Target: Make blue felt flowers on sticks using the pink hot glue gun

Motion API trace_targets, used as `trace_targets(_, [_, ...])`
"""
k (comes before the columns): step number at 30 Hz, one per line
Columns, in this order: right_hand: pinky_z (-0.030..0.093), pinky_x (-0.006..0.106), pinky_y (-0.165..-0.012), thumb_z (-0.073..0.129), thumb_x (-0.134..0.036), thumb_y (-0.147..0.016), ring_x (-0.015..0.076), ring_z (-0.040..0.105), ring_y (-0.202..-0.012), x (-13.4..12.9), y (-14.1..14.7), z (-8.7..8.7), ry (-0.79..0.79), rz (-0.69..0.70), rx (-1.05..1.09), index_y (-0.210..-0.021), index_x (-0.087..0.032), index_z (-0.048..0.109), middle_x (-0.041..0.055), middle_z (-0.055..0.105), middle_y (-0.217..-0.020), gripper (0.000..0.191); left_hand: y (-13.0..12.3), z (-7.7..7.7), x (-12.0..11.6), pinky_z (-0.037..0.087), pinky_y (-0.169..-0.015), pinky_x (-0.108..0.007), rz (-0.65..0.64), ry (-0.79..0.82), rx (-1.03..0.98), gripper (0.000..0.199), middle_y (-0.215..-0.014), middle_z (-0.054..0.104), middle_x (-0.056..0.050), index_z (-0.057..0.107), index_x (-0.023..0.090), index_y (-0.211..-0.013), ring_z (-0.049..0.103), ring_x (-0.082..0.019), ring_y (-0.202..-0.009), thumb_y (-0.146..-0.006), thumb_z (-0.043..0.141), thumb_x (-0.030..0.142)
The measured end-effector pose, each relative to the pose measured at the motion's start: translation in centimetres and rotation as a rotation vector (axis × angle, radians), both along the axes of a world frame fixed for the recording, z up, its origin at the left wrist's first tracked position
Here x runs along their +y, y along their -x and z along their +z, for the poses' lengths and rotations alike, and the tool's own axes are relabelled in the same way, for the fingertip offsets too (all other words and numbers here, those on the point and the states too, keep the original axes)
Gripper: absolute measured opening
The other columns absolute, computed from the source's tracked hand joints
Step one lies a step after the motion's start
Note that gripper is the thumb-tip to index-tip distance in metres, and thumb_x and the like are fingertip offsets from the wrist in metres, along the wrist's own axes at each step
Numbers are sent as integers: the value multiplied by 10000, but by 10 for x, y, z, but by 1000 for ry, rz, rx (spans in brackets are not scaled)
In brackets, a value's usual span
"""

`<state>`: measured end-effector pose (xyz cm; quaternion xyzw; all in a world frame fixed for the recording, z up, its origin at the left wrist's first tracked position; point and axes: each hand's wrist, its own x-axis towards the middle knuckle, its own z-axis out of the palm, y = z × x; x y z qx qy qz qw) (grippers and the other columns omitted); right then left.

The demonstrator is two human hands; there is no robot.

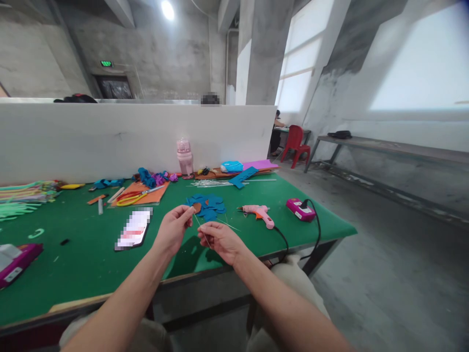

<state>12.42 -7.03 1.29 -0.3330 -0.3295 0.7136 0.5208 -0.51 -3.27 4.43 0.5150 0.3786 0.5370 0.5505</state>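
Note:
A thin pale wire [197,218] runs slantwise between my two hands, above the front of the green table. My left hand [175,229] is closed, pinching its upper end between thumb and fingertips. Lower down the same wire, the fingers of my right hand [221,239] are pinched shut around it. Just behind the hands lies a heap of cut blue pieces [210,205]. A small brown piece [197,208] shows right beside my left fingertips; whether I touch it I cannot tell. To the right, a pink glue gun [258,214] rests on its side.
Left of my hands lie a phone [134,229] and yellow-handled scissors [132,197] on orange sheets. A purple power socket [300,209] with a black cable sits near the right edge. Thin wires [216,183] and a pink bottle [185,159] stand toward the white partition [146,137].

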Motion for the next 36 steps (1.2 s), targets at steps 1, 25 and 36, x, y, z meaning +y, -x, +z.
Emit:
trace_targets(1, [413, 219, -598, 737, -290, -555, 59, 514, -524, -1, 0, 0, -3, 19, -5, -674, -124, 635, -5, 614, -596, 228, 2, 2, 1, 321, -486, -200, 1, 3, -12, 214, -496, 473, 42, 552, 138, -611, 414, -65, -475, -625, 671, 315])
trace_targets(25, [414, 230, -755, 426, -41, -668, 113, 546, -764, -45, -3, 21, -937, 406, -539, -517, -149, 559, 14, 597, -708, 228, 34, 5, 16, 379, -463, -178, -40, 128, -145, 183, -557, 476, 34, 591, 121, -677, 429, -54, -487, -627, 689, 267])
trace_targets(36, [379, 199, -465, 563, -304, -753, 69, 453, -454, -15, -32, 28, -537, -38, -326, -765, -171, 599, -15, 566, -586, 138, 17, 8, 2, 322, -465, -194, -114, 2, 37, 200, -543, 481, 26, 589, 132, -669, 413, -66, -485, -654, 664, 317])
